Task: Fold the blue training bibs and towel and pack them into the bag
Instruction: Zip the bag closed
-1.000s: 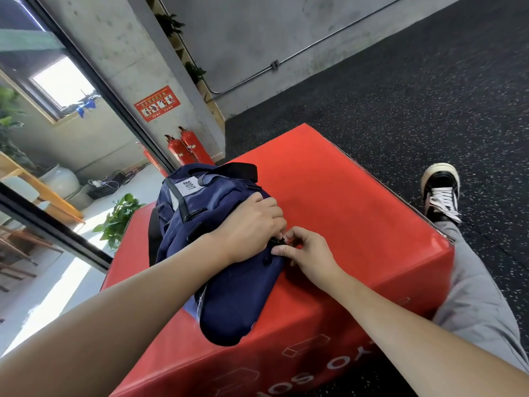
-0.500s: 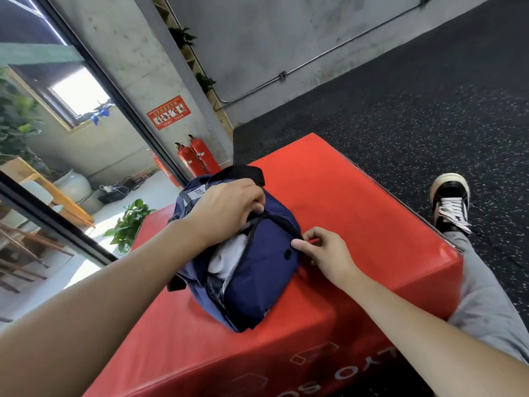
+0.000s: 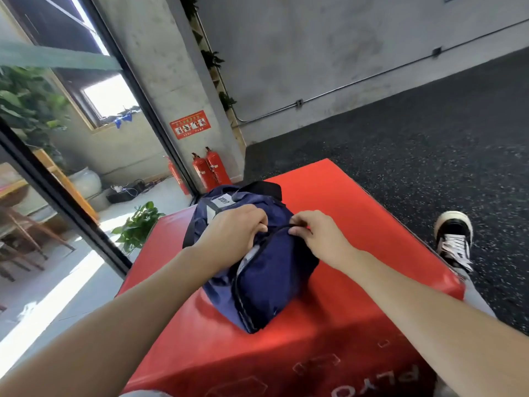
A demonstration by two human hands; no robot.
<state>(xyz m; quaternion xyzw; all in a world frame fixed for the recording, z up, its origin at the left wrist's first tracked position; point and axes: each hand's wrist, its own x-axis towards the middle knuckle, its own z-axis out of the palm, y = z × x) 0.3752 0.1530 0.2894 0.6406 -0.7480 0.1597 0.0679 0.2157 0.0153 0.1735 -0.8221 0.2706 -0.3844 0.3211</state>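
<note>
A navy blue bag (image 3: pixel 272 285) lies on the red plyo box (image 3: pixel 357 253), its zipper running along the top. My left hand (image 3: pixel 234 233) grips the bag's fabric on the left side of the zipper. My right hand (image 3: pixel 312 233) pinches the zipper edge on the right side. A sliver of pale cloth (image 3: pixel 248 257) shows through the gap in the zipper below my left hand. The bibs are hidden inside the bag.
The box stands on black speckled rubber floor (image 3: pixel 400 144). My shoe (image 3: pixel 455 239) rests to the right of the box. Two red fire extinguishers (image 3: pixel 210 170) stand by the wall behind, beside a glass wall (image 3: pixel 86 196) and a potted plant (image 3: pixel 137 224).
The bag's opening has narrowed, showing less white cloth. My right hand moved up from the bag's side to the zipper top. My left hand stayed on the bag's upper left.
</note>
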